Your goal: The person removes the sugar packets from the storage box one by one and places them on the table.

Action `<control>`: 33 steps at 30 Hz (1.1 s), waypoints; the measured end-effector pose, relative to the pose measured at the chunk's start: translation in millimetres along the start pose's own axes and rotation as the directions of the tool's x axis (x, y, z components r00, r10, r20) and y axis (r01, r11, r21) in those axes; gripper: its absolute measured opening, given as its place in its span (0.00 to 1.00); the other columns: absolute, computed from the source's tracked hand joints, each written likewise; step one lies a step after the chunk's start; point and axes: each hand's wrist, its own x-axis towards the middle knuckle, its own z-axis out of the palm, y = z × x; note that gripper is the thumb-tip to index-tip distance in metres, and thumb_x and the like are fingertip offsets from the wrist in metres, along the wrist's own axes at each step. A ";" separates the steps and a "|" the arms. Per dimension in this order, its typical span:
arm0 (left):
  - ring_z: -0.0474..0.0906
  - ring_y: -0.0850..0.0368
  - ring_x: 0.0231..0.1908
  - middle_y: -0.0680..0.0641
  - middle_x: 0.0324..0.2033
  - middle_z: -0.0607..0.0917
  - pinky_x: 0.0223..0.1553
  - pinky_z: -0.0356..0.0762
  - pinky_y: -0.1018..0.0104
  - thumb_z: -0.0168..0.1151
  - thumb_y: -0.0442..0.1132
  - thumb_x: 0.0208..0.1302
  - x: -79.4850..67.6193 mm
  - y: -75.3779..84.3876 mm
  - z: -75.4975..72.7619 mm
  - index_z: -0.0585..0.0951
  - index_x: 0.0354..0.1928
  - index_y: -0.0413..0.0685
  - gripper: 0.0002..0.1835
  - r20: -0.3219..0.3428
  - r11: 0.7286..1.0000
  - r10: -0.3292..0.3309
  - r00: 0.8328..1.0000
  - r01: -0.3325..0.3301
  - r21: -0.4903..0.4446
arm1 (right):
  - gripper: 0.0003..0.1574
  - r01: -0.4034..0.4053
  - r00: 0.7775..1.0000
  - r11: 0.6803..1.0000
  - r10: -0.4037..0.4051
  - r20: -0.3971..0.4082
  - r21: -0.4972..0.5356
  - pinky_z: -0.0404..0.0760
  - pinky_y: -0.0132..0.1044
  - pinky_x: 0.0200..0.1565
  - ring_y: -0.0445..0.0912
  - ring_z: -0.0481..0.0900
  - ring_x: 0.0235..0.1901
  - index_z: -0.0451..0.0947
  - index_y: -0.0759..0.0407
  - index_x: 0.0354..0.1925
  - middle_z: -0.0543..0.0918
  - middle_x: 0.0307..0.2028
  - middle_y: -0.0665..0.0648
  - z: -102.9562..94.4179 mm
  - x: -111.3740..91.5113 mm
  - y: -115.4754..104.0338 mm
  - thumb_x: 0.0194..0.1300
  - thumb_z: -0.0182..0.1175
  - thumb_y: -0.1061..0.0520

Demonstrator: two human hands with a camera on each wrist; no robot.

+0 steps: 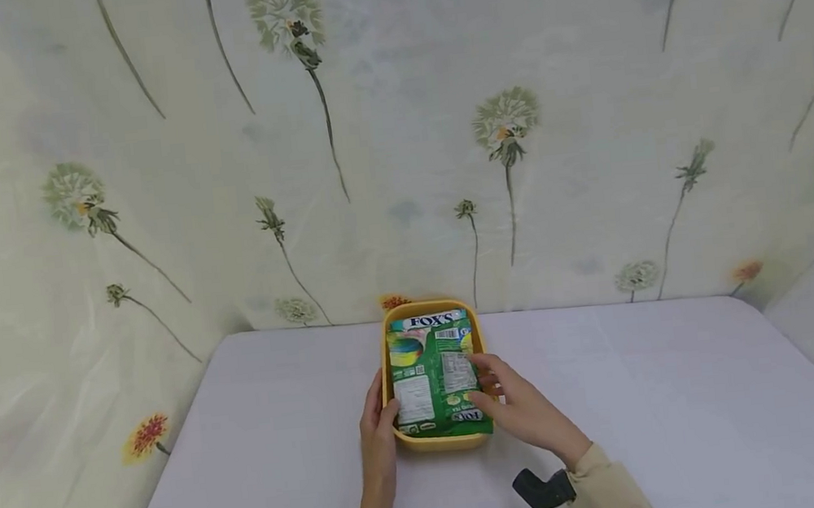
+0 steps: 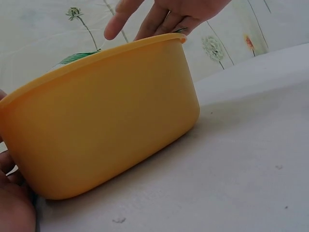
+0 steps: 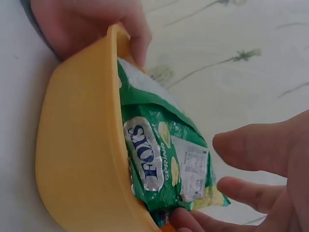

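A yellow plastic tub stands on the white table. Inside it lies a green Fox's candy bag, its printed back facing up and its top edge near the far rim. A second green Fox's bag seems to overlap it on the right side. My left hand grips the tub's left wall, thumb over the rim and fingers along the outside. Over the right rim hovers my right hand, thumb and fingers spread apart around the bag's right edge. In the right wrist view nothing is pinched between those fingers.
The white tabletop reaches out on both sides of the tub. Behind it hangs a pale cloth printed with dandelions, close to the tub's far end. Black wrist mounts sit at both wrists.
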 end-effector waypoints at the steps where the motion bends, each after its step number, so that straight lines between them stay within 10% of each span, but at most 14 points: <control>1: 0.52 0.51 0.73 0.53 0.71 0.61 0.71 0.52 0.49 0.49 0.42 0.66 0.8 0.1 0.8 0.61 0.70 0.63 0.29 0.002 1.000 0.003 1.000 -0.003 -0.003 | 0.34 0.003 1.000 1.000 -0.004 -0.010 -0.028 0.78 0.49 0.52 0.50 0.73 0.52 0.60 0.49 0.67 0.75 0.53 0.56 -0.2 1.9 -1.1 0.65 0.58 0.52; 7: 0.52 0.53 0.73 0.54 0.71 0.61 0.72 0.52 0.51 0.49 0.41 0.67 4.1 0.3 5.5 0.62 0.70 0.62 0.29 0.008 1.000 0.005 1.000 -0.005 -0.027 | 0.34 0.028 0.999 0.984 -0.033 -0.029 -0.176 0.76 0.40 0.41 0.48 0.71 0.43 0.64 0.57 0.65 0.77 0.48 0.58 0.5 11.3 -6.0 0.63 0.59 0.52; 19: 0.51 0.51 0.73 0.52 0.71 0.61 0.72 0.51 0.48 0.48 0.40 0.66 4.4 0.6 7.7 0.62 0.70 0.60 0.29 0.000 1.000 -0.026 1.000 0.026 -0.010 | 0.32 0.070 0.985 0.985 -0.094 -0.145 -0.157 0.57 0.62 0.59 0.58 0.65 0.63 0.66 0.52 0.64 0.67 0.64 0.62 22.0 5.0 6.2 0.62 0.60 0.51; 33: 0.49 0.52 0.74 0.53 0.72 0.59 0.72 0.50 0.48 0.47 0.41 0.67 4.0 2.4 3.0 0.60 0.71 0.62 0.29 -0.007 0.998 -0.064 0.998 0.064 -0.010 | 0.28 0.207 0.973 0.950 -0.176 -0.147 0.233 0.81 0.32 0.49 0.51 0.74 0.59 0.68 0.41 0.62 0.59 0.71 0.49 25.3 10.1 7.0 0.65 0.59 0.48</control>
